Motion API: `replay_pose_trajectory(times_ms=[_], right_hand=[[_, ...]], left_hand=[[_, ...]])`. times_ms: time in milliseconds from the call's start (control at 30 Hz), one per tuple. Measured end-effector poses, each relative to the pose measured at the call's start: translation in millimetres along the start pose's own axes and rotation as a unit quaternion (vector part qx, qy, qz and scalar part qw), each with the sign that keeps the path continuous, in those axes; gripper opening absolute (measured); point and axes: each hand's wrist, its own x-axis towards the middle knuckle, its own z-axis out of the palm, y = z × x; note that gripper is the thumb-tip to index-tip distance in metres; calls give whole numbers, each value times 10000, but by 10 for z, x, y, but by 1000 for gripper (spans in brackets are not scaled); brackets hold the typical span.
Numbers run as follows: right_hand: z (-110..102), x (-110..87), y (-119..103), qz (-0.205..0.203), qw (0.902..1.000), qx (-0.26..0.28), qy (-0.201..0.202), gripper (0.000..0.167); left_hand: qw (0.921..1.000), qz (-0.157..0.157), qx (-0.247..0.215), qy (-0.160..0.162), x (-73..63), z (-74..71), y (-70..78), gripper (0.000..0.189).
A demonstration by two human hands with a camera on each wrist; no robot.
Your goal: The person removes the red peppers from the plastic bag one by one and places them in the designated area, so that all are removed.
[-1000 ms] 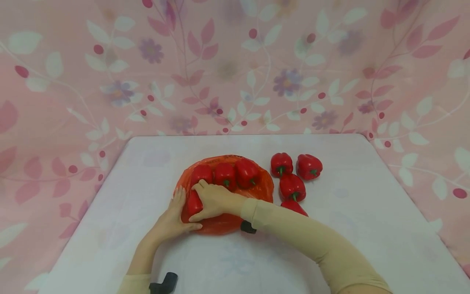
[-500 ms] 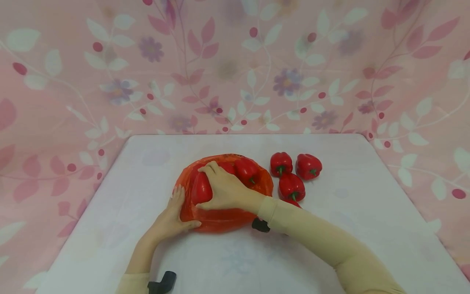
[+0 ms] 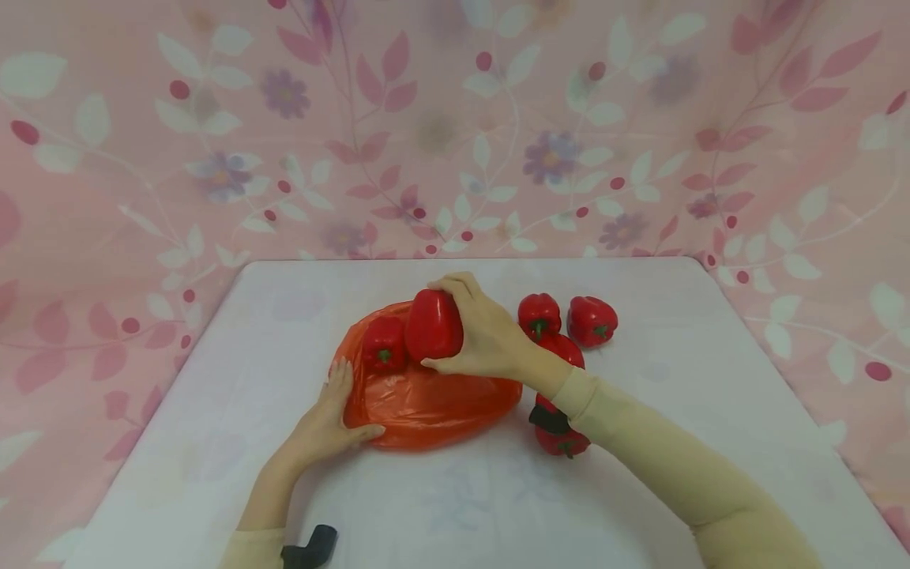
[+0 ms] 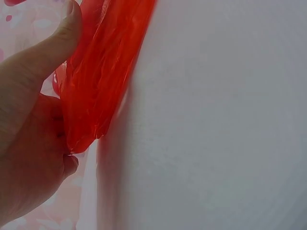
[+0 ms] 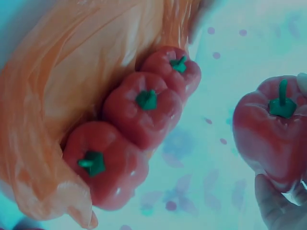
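Observation:
My right hand (image 3: 494, 332) grips a red bell pepper (image 3: 430, 325) above the back of a round orange plastic bag (image 3: 419, 419). In the right wrist view, the held pepper (image 5: 264, 132) shows its green stem, apart from 3 peppers (image 5: 144, 108) lined up in the bag. Only one bagged pepper (image 3: 385, 344) shows clearly in the head view; the held one and the hand hide the others. My left hand (image 3: 327, 417) rests at the bag's left edge, thumb spread along the front rim. The left wrist view has its thumb (image 4: 60, 40) touching the thin plastic.
Right of the bag, several more red peppers lie on the white table (image 3: 675, 411): one at the back (image 3: 539, 314), another beside it (image 3: 593, 321), others partly under my right forearm. A pink floral cloth (image 3: 455, 142) hangs behind the table.
My right hand has lifted the pepper from the bag's left side and carried it up, back and to the right. The left hand stays at the bag's edge.

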Motion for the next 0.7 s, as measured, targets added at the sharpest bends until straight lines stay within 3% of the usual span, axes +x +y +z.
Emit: replay_pose_trajectory(times_ms=[133,400,700], right_hand=[[-62,-15,32,-147,9998,100,85,90],[-154,-36,63,-816,9957,252,362,92],[-236,-96,99,-968,9939,267,447,94]], left_hand=[[10000,21,33,-6,3,1,-7,118],[10000,18,40,-16,-3,2,-6,118],[9999,64,81,28,-14,-8,-6,117]])
